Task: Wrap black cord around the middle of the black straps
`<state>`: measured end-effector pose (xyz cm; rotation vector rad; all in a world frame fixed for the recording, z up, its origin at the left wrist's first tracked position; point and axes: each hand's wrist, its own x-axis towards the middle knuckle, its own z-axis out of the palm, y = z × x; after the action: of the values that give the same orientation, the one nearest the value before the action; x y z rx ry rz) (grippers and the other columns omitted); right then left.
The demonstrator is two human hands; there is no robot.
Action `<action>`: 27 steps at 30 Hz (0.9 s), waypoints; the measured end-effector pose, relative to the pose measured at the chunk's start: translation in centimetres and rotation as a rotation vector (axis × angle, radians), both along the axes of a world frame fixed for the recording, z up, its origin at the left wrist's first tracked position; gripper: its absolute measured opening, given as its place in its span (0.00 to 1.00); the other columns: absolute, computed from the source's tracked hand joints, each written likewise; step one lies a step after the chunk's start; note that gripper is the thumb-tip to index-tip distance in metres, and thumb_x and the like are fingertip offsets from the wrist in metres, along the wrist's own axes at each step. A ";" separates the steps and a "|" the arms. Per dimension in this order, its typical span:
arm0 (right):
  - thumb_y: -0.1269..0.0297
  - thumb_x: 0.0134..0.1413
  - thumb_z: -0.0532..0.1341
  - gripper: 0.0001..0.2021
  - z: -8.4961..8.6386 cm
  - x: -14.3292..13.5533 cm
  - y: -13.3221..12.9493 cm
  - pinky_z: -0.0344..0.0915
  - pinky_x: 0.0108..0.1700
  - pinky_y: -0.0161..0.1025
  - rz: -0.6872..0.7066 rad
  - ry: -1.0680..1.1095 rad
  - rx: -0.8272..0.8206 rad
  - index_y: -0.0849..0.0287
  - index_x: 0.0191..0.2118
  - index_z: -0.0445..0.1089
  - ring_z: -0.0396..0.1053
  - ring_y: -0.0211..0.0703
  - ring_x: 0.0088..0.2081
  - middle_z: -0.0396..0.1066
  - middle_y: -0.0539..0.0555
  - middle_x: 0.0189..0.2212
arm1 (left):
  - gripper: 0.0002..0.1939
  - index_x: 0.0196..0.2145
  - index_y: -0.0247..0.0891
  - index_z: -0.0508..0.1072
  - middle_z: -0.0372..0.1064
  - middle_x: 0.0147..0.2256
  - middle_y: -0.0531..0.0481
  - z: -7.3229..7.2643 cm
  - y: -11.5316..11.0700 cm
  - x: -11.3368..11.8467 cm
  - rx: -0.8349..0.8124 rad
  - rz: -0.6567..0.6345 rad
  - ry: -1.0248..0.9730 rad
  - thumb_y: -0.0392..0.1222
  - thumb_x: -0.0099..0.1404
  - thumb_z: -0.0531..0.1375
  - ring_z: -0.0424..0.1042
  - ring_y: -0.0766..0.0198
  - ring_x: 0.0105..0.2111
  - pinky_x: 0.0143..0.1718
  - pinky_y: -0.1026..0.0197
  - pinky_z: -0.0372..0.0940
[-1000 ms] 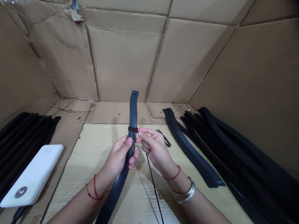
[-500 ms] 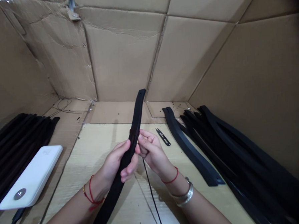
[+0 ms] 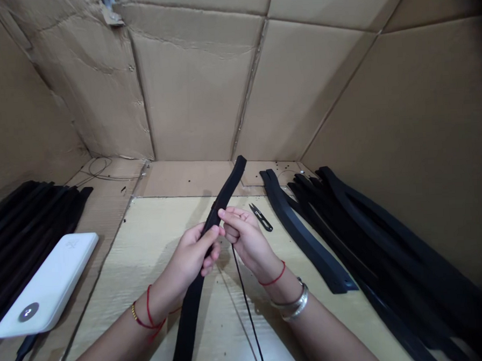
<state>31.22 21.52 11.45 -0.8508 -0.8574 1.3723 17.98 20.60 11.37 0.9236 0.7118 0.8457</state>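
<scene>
Black strip [image 3: 191, 304] sits gripped in the left hand's [image 3: 193, 254] closed fingers; the right hand [image 3: 244, 234] pinches thumb to fingertips beside it, dark cord [image 3: 245, 299] trailing below.

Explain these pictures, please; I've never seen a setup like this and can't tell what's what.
There is no machine here: these are a person's bare hands. Every picture comes from one camera on their head, looking forward and down.

The left hand grips a long black strip. The right hand has its fingertips at the strip's edge; a thin dark cord hangs below it.

On the pale work surface lie small black snips. More dark strips lie along both sides, with a white device at left. Cardboard walls surround everything.
</scene>
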 end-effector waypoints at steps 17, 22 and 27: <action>0.64 0.46 0.69 0.09 0.4 -0.2 -0.5 0.36 0.17 0.30 -0.089 -0.007 0.109 0.62 0.29 0.71 0.38 0.26 0.15 0.50 0.39 0.12 | 0.15 0.36 0.35 0.67 0.54 0.18 0.61 0.6 0.0 -0.9 -0.086 -0.161 -0.288 0.52 0.66 0.57 0.46 0.78 0.12 0.10 0.76 0.45; 0.62 0.46 0.69 0.09 0.6 -0.5 -0.7 0.35 0.17 0.32 -0.147 -0.059 0.106 0.63 0.30 0.72 0.38 0.27 0.15 0.53 0.40 0.13 | 0.15 0.35 0.35 0.67 0.54 0.17 0.61 0.7 -0.2 -0.7 -0.091 -0.115 -0.278 0.51 0.66 0.57 0.46 0.78 0.12 0.10 0.76 0.47; 0.60 0.45 0.70 0.11 1.3 -0.5 -1.3 0.35 0.18 0.32 -0.056 -0.013 0.123 0.60 0.30 0.70 0.36 0.27 0.16 0.46 0.38 0.14 | 0.14 0.35 0.35 0.68 0.52 0.16 0.62 0.5 -0.2 -1.4 -0.148 -0.335 -0.477 0.50 0.69 0.54 0.39 0.79 0.11 0.09 0.77 0.48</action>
<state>30.70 20.17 12.72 -0.7840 -0.9114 1.2533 16.57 20.37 11.84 0.6475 0.1935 0.6680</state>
